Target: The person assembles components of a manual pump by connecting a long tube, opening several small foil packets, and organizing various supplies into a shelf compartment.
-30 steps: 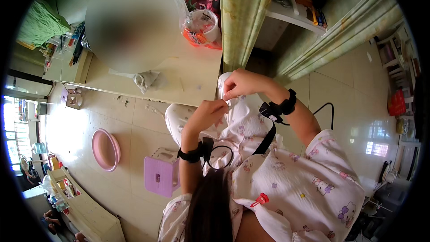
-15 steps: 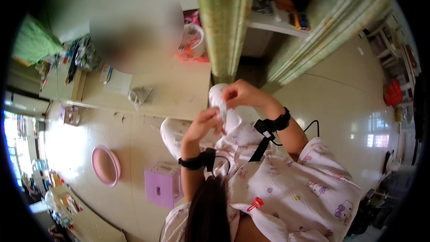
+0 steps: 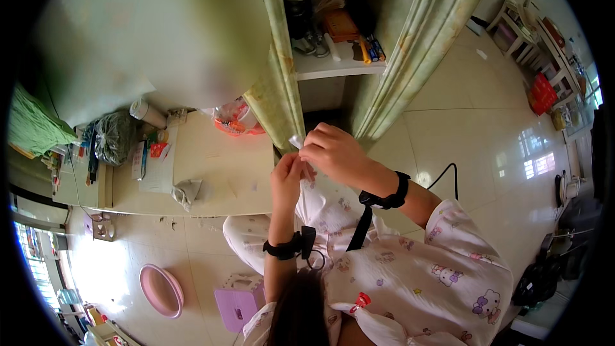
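Note:
A small whitish, crumpled-looking piece [image 3: 296, 141] is pinched between my two hands, above my lap and near the table's right corner. My left hand [image 3: 286, 176] is closed, thumb and fingers pressed together just below the piece. My right hand [image 3: 332, 154] curls over from the right, its fingertips meeting the left ones. Most of the piece is hidden by fingers; only its far end sticks out, and its kind is unclear.
A pale table [image 3: 221, 182] bears a crumpled grey-white cloth [image 3: 186, 193], a dark plastic bag [image 3: 115, 139] and a red-and-white bag [image 3: 237, 118]. Curtains [image 3: 410, 45] frame a shelf [image 3: 339, 67]. On the floor are a pink basin [image 3: 161, 290] and purple stool [image 3: 238, 307].
The view has shifted, so the table and shelf sit differently in it. My hands have drawn closer together, and the whitish piece now points away from me past my fingers.

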A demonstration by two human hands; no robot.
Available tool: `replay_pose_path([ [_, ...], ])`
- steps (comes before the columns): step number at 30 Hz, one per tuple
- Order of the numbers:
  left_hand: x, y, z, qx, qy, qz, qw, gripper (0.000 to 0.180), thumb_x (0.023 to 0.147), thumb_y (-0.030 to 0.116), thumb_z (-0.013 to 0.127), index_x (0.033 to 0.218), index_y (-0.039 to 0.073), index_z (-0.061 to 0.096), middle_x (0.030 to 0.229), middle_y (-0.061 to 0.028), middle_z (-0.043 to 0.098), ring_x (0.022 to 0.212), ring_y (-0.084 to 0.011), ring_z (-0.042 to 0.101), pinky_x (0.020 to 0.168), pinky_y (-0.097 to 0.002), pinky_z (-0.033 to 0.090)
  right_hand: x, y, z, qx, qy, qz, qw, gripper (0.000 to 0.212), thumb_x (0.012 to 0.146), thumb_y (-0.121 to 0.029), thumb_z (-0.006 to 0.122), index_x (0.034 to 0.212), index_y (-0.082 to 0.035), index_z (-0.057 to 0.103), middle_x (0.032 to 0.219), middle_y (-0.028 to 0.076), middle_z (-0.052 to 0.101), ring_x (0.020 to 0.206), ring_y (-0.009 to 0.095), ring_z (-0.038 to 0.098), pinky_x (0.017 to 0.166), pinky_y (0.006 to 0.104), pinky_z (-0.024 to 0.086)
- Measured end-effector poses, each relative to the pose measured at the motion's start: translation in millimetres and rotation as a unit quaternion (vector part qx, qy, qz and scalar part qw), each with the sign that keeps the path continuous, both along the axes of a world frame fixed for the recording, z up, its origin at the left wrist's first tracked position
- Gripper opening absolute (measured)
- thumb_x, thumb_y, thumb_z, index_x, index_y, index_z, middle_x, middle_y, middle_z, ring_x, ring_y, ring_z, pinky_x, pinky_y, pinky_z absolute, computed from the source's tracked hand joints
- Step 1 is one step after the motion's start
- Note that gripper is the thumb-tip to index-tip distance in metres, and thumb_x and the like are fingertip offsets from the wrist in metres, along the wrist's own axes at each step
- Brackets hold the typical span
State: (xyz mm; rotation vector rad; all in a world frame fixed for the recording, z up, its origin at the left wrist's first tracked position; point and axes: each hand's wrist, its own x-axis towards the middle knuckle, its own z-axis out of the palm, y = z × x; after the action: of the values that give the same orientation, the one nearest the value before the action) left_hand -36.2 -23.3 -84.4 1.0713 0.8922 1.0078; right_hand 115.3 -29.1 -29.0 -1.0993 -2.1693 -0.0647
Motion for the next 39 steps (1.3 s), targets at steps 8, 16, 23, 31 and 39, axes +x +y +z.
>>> replay_pose_path([
  [8,53.7,8.8,53.7,0.116,-0.060,0.037,0.991,0.019,0.091,0.012,0.050,0.097,-0.003,0.060,0.077,0.0008,0.057,0.071,-0.0049,0.049,0.063,-0.0181,0.039,36.0,7.1,36.4,-0.288,0.512,0.015,0.809,0.007,0.076,-0.001,0.068,0.081,-0.001,0.063,0.085,0.003,0.059,0.074,0.011,0.059,0.065,0.0219,0.048],
  [16,62.2,33.6,94.5,0.280,0.009,-0.027,0.960,0.020,0.090,0.010,0.052,0.102,-0.004,0.059,0.079,-0.0006,0.057,0.073,-0.0064,0.049,0.064,-0.0191,0.040,65.2,12.1,75.3,-0.118,0.334,-0.024,0.935,0.021,0.072,-0.017,0.073,0.088,-0.004,0.068,0.090,0.004,0.058,0.076,0.014,0.056,0.065,0.0256,0.046],
  [23,107.6,98.5,155.8,0.212,-0.161,-0.046,0.963,0.033,0.092,0.011,0.042,0.120,-0.005,0.049,0.121,-0.0119,0.050,0.109,-0.0201,0.051,0.089,-0.0341,0.044,89.2,49.5,203.7,0.015,0.163,-0.104,0.981,0.018,0.077,-0.014,0.066,0.090,-0.002,0.066,0.081,0.009,0.063,0.073,0.015,0.061,0.064,0.0274,0.048],
  [31,202.5,240.6,155.1,0.341,0.118,0.089,0.928,0.038,0.078,0.009,0.047,0.115,-0.003,0.051,0.113,-0.0195,0.053,0.108,-0.0290,0.050,0.094,-0.0393,0.036,70.3,175.8,281.2,-0.120,-0.346,-0.364,0.856,0.015,0.077,-0.009,0.058,0.080,0.002,0.068,0.087,0.020,0.065,0.082,0.032,0.062,0.074,0.0395,0.052],
  [39,226.8,260.2,165.0,0.629,0.487,0.128,0.592,0.025,0.080,0.019,0.048,0.086,0.008,0.069,0.094,-0.0116,0.065,0.095,-0.0295,0.058,0.099,-0.0501,0.028,119.3,247.2,229.7,0.018,-0.298,-0.412,0.861,0.020,0.081,-0.014,0.059,0.096,-0.003,0.066,0.103,0.014,0.064,0.096,0.030,0.061,0.093,0.0378,0.039],
])
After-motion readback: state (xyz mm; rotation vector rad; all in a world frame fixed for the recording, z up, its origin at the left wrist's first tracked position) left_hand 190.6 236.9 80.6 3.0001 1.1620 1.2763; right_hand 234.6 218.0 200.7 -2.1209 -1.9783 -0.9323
